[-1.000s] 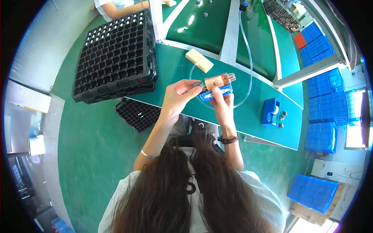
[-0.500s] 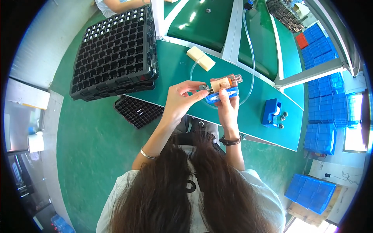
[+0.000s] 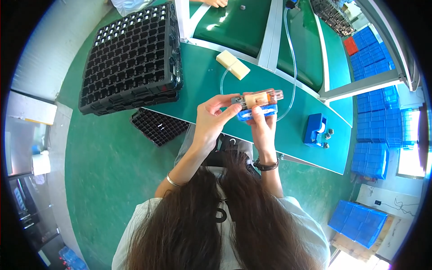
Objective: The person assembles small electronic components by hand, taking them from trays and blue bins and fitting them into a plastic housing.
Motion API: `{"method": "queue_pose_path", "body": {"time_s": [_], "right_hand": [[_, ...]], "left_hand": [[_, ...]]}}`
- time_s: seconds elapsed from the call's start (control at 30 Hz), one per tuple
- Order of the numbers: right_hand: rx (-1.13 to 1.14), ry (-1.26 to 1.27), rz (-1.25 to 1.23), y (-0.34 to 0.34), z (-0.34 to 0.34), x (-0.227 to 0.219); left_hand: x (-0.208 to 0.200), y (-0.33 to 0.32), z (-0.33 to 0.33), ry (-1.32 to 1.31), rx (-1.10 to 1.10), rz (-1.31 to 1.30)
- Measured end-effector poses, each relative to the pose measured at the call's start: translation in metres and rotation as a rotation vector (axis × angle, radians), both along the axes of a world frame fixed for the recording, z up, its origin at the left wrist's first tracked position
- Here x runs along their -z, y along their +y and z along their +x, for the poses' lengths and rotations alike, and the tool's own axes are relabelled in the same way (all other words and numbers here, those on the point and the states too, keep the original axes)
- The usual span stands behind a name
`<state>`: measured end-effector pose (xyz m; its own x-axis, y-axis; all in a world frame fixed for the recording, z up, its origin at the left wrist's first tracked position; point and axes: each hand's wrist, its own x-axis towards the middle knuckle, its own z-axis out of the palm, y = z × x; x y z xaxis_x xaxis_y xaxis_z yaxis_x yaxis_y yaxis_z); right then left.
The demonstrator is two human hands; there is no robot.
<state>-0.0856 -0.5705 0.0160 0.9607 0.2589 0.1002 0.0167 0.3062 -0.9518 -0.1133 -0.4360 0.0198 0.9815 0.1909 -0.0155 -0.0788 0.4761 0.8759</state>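
In front of me both hands meet at a small hand-held device with a blue base (image 3: pixel 258 113), a cream block (image 3: pixel 256 98) and a clear-and-orange end piece (image 3: pixel 275 96). My right hand (image 3: pixel 262 128) is closed around the blue base from below, its thumb on the near side. Between thumb and fingers my left hand (image 3: pixel 209 119) pinches a small grey metal part (image 3: pixel 237 101) at the device's left end. Part and device appear to touch. The fingers behind are partly hidden.
Stacked black compartment trays (image 3: pixel 130 63) stand at the left, another black tray (image 3: pixel 158 127) lower down. A yellow block (image 3: pixel 233 65), clear tube (image 3: pixel 292 54), blue holder (image 3: pixel 315 129) and several small metal parts (image 3: pixel 328 134) lie on the green table (image 3: pixel 202 67). Another person's hand (image 3: pixel 217 2) is beyond.
The grey metal part and the cream block now sit closer together, and the device has turned slightly in my right hand. The other person's hand has come into view over the green surface beyond.
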Motion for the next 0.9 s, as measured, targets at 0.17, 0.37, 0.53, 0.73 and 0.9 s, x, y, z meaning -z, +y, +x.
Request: {"method": "queue_pose_path", "body": {"time_s": [0.17,0.37,0.53,0.73,0.9], "right_hand": [[-0.024,0.005,-0.085,-0.004,0.004,-0.005],[-0.036,0.054,-0.145,0.0,0.013,-0.009],[0.048,0.086,-0.258,-0.007,0.067,0.015],[0.16,-0.236,-0.632,0.014,0.167,0.086],[0.273,-0.452,-0.831,0.027,0.178,0.097]], "left_hand": [[0.005,0.005,0.005,0.039,0.08,0.063],[0.017,0.007,0.014,0.064,0.105,-0.003],[0.018,0.006,0.032,0.12,-0.05,0.114],[0.035,0.023,0.019,0.239,-0.049,0.07],[0.044,0.023,0.004,0.285,-0.049,-0.01]]}}
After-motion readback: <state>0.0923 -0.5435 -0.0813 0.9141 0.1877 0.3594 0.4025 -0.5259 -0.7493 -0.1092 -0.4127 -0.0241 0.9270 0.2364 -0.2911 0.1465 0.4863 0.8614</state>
